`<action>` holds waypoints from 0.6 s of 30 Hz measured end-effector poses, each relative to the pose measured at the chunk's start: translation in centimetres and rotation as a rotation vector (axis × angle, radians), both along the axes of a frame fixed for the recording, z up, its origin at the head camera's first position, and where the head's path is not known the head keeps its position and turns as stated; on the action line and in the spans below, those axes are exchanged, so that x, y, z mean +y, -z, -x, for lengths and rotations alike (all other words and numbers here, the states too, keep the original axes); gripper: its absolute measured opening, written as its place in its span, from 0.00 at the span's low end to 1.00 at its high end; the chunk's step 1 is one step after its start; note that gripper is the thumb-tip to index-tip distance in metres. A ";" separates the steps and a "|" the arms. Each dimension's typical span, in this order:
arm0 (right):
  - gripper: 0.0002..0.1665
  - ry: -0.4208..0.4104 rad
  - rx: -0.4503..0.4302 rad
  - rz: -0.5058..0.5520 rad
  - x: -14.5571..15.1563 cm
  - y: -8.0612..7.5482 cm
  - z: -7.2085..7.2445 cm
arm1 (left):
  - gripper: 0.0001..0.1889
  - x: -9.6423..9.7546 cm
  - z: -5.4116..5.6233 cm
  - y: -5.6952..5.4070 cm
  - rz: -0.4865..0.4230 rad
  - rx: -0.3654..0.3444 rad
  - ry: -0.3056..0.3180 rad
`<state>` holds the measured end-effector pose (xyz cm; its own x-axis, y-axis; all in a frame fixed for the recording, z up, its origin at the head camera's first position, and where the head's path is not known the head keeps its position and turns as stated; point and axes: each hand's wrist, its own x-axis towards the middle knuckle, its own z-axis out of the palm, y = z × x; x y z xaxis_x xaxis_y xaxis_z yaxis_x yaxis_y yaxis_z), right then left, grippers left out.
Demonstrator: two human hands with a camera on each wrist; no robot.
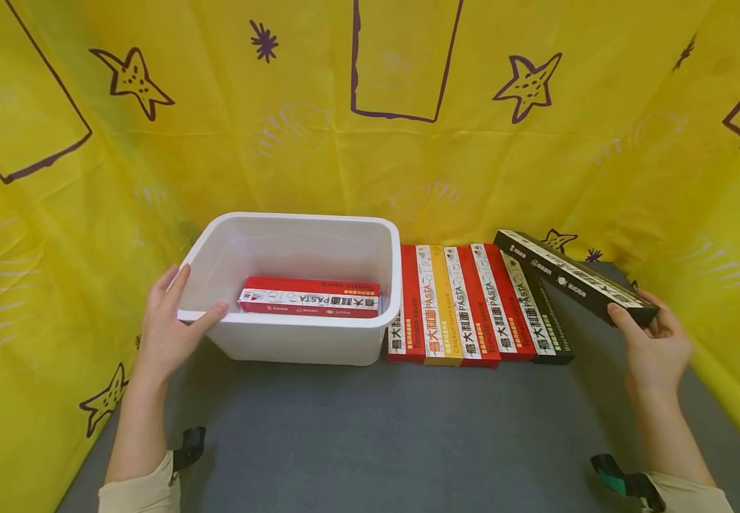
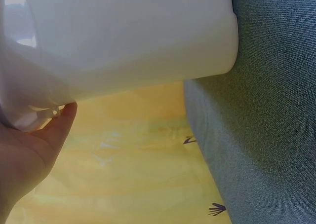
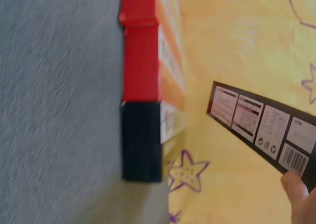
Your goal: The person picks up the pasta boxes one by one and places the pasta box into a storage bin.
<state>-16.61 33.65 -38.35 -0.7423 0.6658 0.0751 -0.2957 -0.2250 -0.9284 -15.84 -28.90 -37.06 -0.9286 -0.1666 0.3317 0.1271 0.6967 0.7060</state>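
Note:
A white plastic bin (image 1: 299, 343) stands on the table, and my left hand (image 1: 174, 324) grips its left front corner, thumb over the rim and fingers along the outer left side. The left wrist view shows the fingertips (image 2: 69, 113) against the bin's outside wall. Inside the bin lies a red tomato sauce pasta box (image 1: 312, 286), lengthwise. My right hand (image 1: 659, 349) holds a black pasta box (image 1: 569, 274) by its near right end, raised and slanting up over the row's right side. Its barcode panel (image 3: 294, 158) shows in the right wrist view.
Right of the bin, several pasta boxes lie side by side: red ones (image 1: 488, 345), a yellow chicken curry one (image 1: 450, 335) and a black one (image 1: 556, 342) at the right end. A yellow patterned cloth (image 1: 319, 178) hangs behind and along both sides of the grey table (image 1: 370, 427).

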 end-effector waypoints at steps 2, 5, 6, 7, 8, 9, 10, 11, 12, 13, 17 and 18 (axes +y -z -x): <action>0.27 -0.032 0.025 0.010 -0.5 -0.3 -0.1 | 0.45 0.0 0.0 0.0 -0.001 -0.005 -0.002; 0.25 -0.081 0.043 0.041 -1.2 -0.8 -0.2 | 0.45 0.0 0.0 0.0 0.003 -0.003 -0.002; 0.25 -0.096 0.048 0.055 -1.4 -0.9 -0.2 | 0.45 0.0 0.0 0.0 0.004 -0.001 -0.002; 0.24 -0.113 0.057 0.074 -1.6 -1.1 -0.3 | 0.45 0.0 0.0 0.0 0.005 0.003 -0.002; 0.24 -0.127 0.067 0.085 -1.9 -1.3 -0.3 | 0.45 0.0 0.0 0.0 0.005 0.004 -0.001; 0.23 -0.142 0.084 0.099 -2.1 -1.5 -0.3 | 0.45 0.0 0.0 0.0 0.006 0.005 0.000; 0.23 -0.159 0.106 0.113 -2.3 -1.7 -0.3 | 0.45 0.0 0.0 0.0 0.005 0.005 0.000; 0.23 -0.173 0.122 0.121 -2.6 -1.8 -0.3 | 0.45 0.0 0.0 0.0 0.003 0.004 0.000; 0.23 -0.183 0.139 0.121 -2.9 -1.9 -0.4 | 0.45 0.0 0.0 0.0 0.002 0.003 0.000; 0.22 -0.197 0.157 0.123 -3.1 -2.1 -0.4 | 0.45 0.0 0.0 0.0 0.002 0.003 0.000; 0.16 -0.288 0.236 0.153 -4.0 -2.5 -0.6 | 0.45 0.0 0.0 0.0 -0.002 0.003 0.000; 0.16 -0.328 0.262 0.172 -4.2 -2.6 -0.7 | 0.45 0.0 0.0 0.0 -0.003 0.003 0.000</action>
